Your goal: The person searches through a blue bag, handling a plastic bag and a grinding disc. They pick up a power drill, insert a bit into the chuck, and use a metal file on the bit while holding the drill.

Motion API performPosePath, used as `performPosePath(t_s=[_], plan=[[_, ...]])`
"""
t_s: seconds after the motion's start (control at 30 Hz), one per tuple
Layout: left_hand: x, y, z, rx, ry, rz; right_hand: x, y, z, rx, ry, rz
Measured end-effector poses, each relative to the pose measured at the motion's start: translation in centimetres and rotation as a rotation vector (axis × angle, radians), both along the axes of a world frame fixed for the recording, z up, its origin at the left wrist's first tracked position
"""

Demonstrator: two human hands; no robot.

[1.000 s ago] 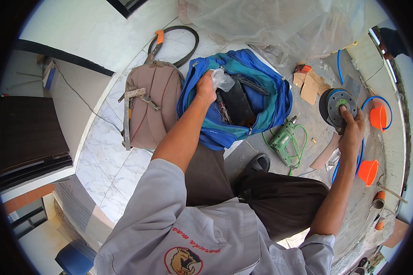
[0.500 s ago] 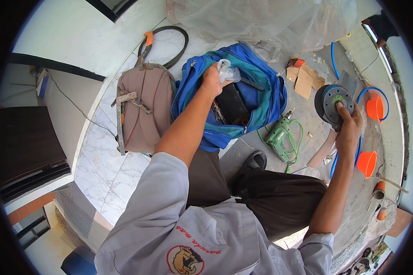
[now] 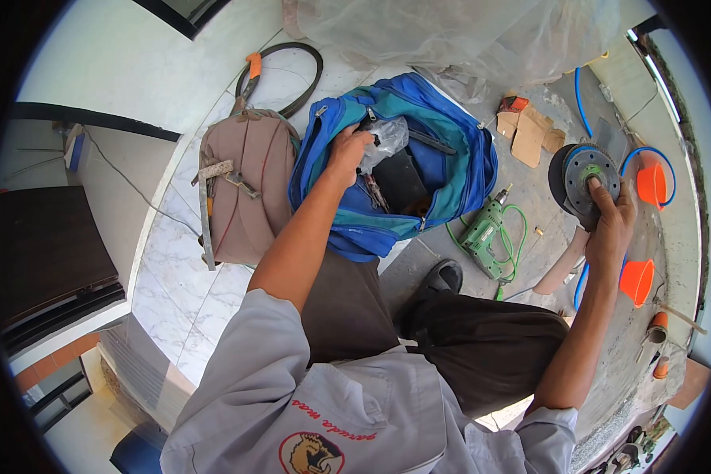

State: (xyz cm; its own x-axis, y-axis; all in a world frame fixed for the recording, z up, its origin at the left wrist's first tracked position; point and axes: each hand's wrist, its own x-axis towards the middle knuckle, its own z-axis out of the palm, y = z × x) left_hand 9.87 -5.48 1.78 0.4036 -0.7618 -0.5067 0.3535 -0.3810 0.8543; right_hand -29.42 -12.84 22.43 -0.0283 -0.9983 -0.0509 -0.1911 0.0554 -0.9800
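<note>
The blue and teal backpack (image 3: 407,99) lies unzipped and wide open in front of me. Inside its left part, my left hand (image 3: 349,152) has curled fingers at the edge of a crumpled clear plastic bag (image 3: 385,141); the fingertips are partly hidden. A flat black item (image 3: 401,180) and some metal tools (image 3: 376,192) lie beside the plastic in the backpack. Out to the right, my right hand (image 3: 611,217) grips a stack of round abrasive discs (image 3: 583,178), its thumb pressed near the green centre and its fingers behind.
A brown backpack (image 3: 249,189) stands left of the blue one, near a black looped strap (image 3: 320,71). On the floor to the right are a green corded drill (image 3: 482,237), torn cardboard (image 3: 528,138), orange tubs (image 3: 637,282) and a blue hose (image 3: 582,103). Plastic sheeting (image 3: 466,39) hangs behind.
My left hand has moved left and down into the backpack, and the plastic bag now sits lower and more spread. My right hand with the discs has shifted slightly right and down.
</note>
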Motion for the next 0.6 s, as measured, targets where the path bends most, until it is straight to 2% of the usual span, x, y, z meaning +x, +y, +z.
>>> performPosePath(t_s=[0.1, 0.13, 0.2, 0.27, 0.33, 0.43, 0.47, 0.6], plan=[[-0.1, 1.6, -1.1, -0.102, -0.059, 0.243, -0.4, 0.0, 0.0, -0.005, 0.004, -0.013], [-0.1, 2.2, -3.1, -0.067, -0.121, 0.300, -0.3, 0.0, 0.1, -0.013, 0.008, -0.012], [-0.8, 3.9, -6.7, 0.106, -0.369, 0.213, 0.0, 0.0, 0.1, -0.018, 0.014, -0.021], [-1.5, 5.4, -6.6, 0.285, -0.373, 0.111, 0.4, 0.0, 0.1, -0.012, 0.017, -0.044], [-2.0, 6.4, -4.2, 0.465, -0.128, -0.002, 0.4, -0.2, -0.2, -0.012, 0.009, -0.010], [-2.1, 7.3, -6.0, 0.346, -0.391, -0.460, 0.5, -0.4, -0.1, -0.004, 0.012, 0.014], [-2.2, 7.6, -6.4, 0.168, -0.687, -0.640, 0.6, -0.4, 0.0, 0.002, 0.016, 0.016], [-2.6, 5.8, -6.7, 0.058, -1.118, -1.077, 0.7, -0.2, 0.0, 0.004, 0.015, 0.018]])
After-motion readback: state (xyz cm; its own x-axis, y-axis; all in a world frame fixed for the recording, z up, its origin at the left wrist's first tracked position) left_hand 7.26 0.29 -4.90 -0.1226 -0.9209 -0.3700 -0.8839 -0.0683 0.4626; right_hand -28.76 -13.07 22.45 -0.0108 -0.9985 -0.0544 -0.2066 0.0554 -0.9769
